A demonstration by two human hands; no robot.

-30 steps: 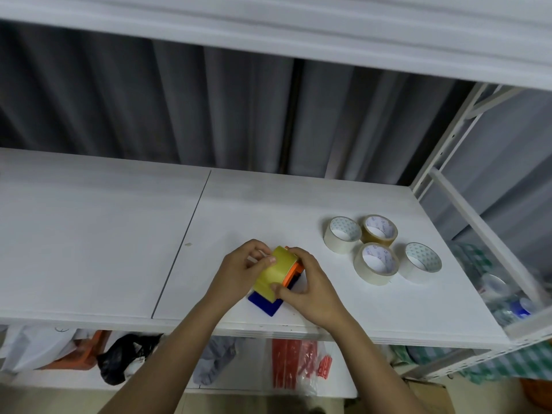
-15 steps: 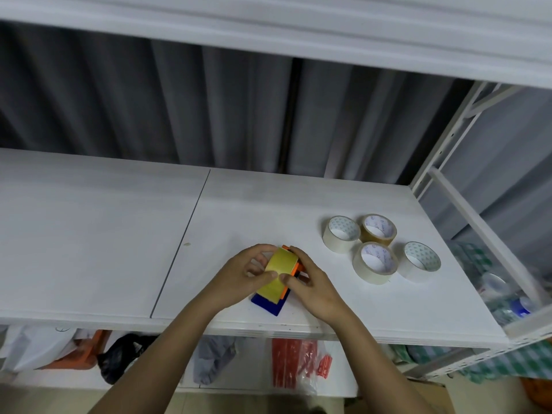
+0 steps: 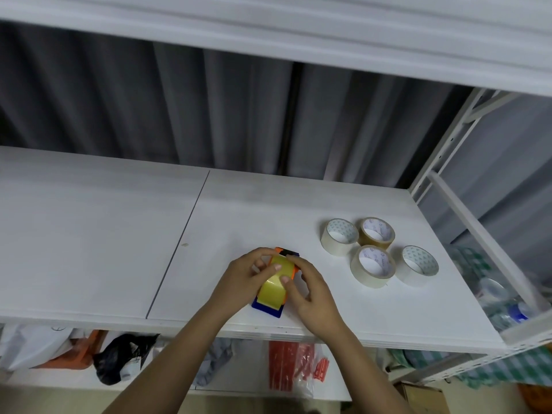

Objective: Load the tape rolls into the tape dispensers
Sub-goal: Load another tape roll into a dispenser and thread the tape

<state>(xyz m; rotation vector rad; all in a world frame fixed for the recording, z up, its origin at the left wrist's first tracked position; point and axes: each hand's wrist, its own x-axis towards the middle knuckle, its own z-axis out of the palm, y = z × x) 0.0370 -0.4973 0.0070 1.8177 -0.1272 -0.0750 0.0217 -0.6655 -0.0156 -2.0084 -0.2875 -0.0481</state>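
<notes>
A yellow tape roll point(image 3: 276, 283) sits in a blue and orange tape dispenser point(image 3: 266, 310) near the front edge of the white shelf point(image 3: 119, 234). My left hand point(image 3: 245, 276) grips the roll from the left, thumb on its top. From the right, my right hand point(image 3: 310, 291) holds the dispenser, with its thumb on the yellow tape. Several loose tape rolls lie to the right: a white one point(image 3: 339, 236), a brown one point(image 3: 377, 233), a cream one point(image 3: 373, 265) and another white one point(image 3: 419, 265).
A white shelf frame post point(image 3: 484, 234) runs along the right side. An upper shelf point(image 3: 268, 31) overhangs the work area. Below the shelf lie bags point(image 3: 119, 357) and a red packet point(image 3: 289, 366). Grey curtain hangs behind.
The roll and dispenser have turned so the dispenser lies flatter and longer toward the shelf edge. Both thumbs have shifted onto the top of the yellow tape.
</notes>
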